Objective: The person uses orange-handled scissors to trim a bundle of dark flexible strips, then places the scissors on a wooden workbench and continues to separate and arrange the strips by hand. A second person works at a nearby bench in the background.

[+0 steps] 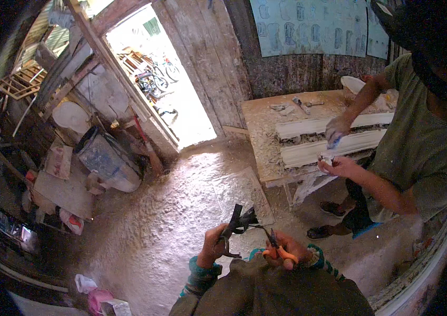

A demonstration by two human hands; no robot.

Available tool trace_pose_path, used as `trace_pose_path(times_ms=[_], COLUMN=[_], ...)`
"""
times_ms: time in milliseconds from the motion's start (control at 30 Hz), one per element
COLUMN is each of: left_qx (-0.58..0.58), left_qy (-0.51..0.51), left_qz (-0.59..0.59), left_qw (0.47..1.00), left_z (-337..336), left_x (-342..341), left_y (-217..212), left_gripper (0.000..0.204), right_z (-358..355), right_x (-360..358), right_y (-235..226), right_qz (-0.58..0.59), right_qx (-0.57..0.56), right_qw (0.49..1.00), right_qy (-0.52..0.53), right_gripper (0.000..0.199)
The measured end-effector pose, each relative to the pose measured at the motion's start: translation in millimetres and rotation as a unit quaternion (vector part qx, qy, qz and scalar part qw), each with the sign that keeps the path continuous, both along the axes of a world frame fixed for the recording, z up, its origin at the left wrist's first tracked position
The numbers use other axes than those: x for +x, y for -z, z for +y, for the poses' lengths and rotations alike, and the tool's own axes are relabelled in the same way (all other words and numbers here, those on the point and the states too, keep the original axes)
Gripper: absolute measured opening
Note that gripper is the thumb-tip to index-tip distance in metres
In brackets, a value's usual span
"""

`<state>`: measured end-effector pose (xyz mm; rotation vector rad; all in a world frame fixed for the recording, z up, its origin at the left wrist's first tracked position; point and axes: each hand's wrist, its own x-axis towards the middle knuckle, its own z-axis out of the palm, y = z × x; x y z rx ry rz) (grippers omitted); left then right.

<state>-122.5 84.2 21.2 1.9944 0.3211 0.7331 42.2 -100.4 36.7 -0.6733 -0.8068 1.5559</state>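
Note:
In front of my body, my left hand (212, 246) is closed around a bundle of black strips (240, 221). Several ends stick up and to the right above the fingers, and a curved piece hangs below. The material of the strips is hard to tell. A pair of scissors with orange handles (287, 256) is in my right hand (296, 247), its dark blades angled up and left toward the strips. The blade tips come close to the strips; whether they touch is unclear. Both my forearms wear green striped sleeves.
On the right, a person in a green shirt (424, 137) works with both hands over long white moulded pieces (313, 152) on a wooden table (258, 118). At left stand a blue drum (108, 160) and a low board table (62, 192). A bright doorway (192, 121) opens ahead.

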Motion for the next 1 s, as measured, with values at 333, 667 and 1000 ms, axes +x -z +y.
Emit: trace_pose_path(times_ms=[333, 667, 1000], left_qx=[0.080, 0.256, 0.226], left_qy=[-0.131, -0.146, -0.143], left_qz=[0.023, 0.020, -0.013], left_qw=[0.988, 0.956, 0.964], left_z=[-22, -32, -34], left_x=[29, 51, 61], left_y=[10, 32, 47], left_gripper=[0.017, 0.029, 0.033], right_z=[16, 18, 21], right_x=[-7, 3, 18], right_y=[15, 18, 60], right_qz=[0.016, 0.140, 0.187], right_qx=[-0.002, -0.019, 0.081], right_qw=[1.000, 0.990, 0.979], right_qy=[0.014, 0.015, -0.023], right_gripper=[0.026, 0.037, 0.067])
